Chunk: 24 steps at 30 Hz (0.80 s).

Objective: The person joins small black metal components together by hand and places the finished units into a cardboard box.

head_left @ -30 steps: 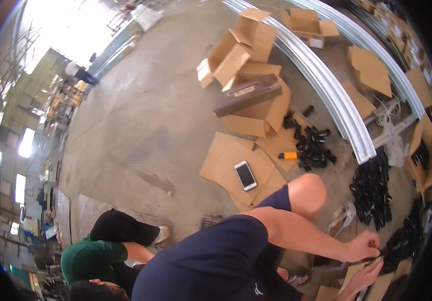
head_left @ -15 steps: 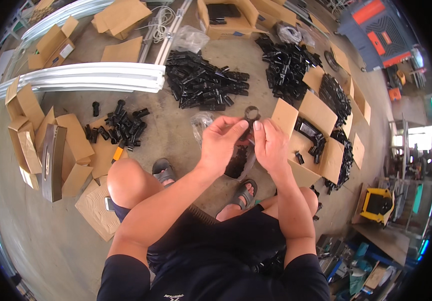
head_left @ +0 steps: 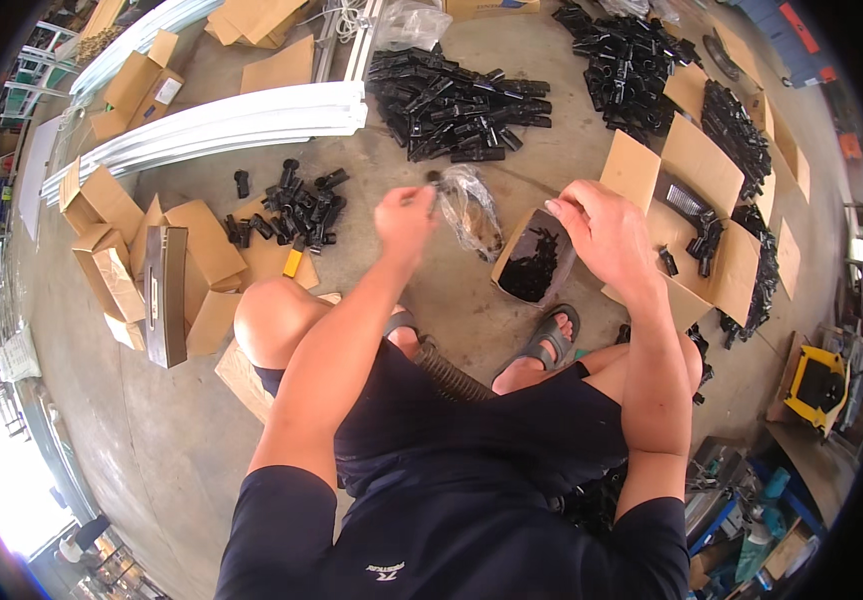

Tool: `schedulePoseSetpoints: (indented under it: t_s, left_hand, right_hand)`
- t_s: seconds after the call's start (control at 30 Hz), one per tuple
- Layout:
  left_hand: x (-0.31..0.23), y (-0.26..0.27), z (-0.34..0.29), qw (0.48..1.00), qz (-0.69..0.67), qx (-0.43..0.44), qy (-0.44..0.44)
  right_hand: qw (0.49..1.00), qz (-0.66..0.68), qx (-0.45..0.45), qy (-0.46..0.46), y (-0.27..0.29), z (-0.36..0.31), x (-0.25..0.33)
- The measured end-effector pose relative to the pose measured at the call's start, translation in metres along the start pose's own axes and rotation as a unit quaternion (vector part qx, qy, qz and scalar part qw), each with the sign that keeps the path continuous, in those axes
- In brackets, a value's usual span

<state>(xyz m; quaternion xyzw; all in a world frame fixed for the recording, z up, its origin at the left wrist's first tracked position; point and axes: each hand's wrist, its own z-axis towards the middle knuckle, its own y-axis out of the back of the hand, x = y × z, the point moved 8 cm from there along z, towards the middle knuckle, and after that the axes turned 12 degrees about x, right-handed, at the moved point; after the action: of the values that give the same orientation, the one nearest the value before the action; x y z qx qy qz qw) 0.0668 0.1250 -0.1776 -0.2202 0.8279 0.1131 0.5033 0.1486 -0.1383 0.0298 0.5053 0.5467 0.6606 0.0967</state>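
My left hand (head_left: 406, 225), smeared by motion, is raised in front of me with its fingers closed. A small black plastic part (head_left: 434, 178) shows at its fingertips, its shape blurred. My right hand (head_left: 606, 235) hovers at the right rim of a small open box (head_left: 502, 262) that holds many small black pieces (head_left: 534, 258). Its fingers are curled with the thumb against them; what they hold, if anything, is hidden. A crumpled clear plastic bag (head_left: 473, 210) lies on the floor between the hands.
Black fittings lie in heaps at the left (head_left: 296, 208), far middle (head_left: 456, 105) and far right (head_left: 631, 65). An open carton (head_left: 721, 195) stands right of my right hand. White metal profiles (head_left: 221, 130) and torn cardboard (head_left: 206, 240) lie left. A yellow-handled tool (head_left: 293, 262) rests by my left knee.
My hands, together on a black ring-shaped part before, have moved apart. The left has gone left with a black part; the right has gone right toward the small box. The view has shifted.
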Motion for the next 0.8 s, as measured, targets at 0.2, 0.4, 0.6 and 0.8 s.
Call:
schedulePoseSetpoints:
  t_s: [0.2, 0.4, 0.6, 0.8]
  left_hand:
    - [-0.01, 0.114, 0.029, 0.953, 0.091, -0.237, -0.166]
    - [-0.077, -0.02, -0.034, 0.985, -0.037, 0.075, -0.151]
    - [-0.093, -0.105, -0.071, 0.957, -0.055, 0.27, -0.091]
    - [-0.077, -0.125, -0.065, 0.954, -0.039, 0.295, -0.027]
  right_hand:
    - [1.0, 0.006, 0.0, 0.014, 0.03, -0.005, -0.005]
    - [0.97, 0.122, -0.201, -0.055, 0.159, -0.034, -0.085]
    - [0.961, -0.044, -0.116, -0.246, 0.126, -0.066, -0.289]
    - [0.89, -0.125, -0.068, -0.434, 0.026, -0.126, -0.462]
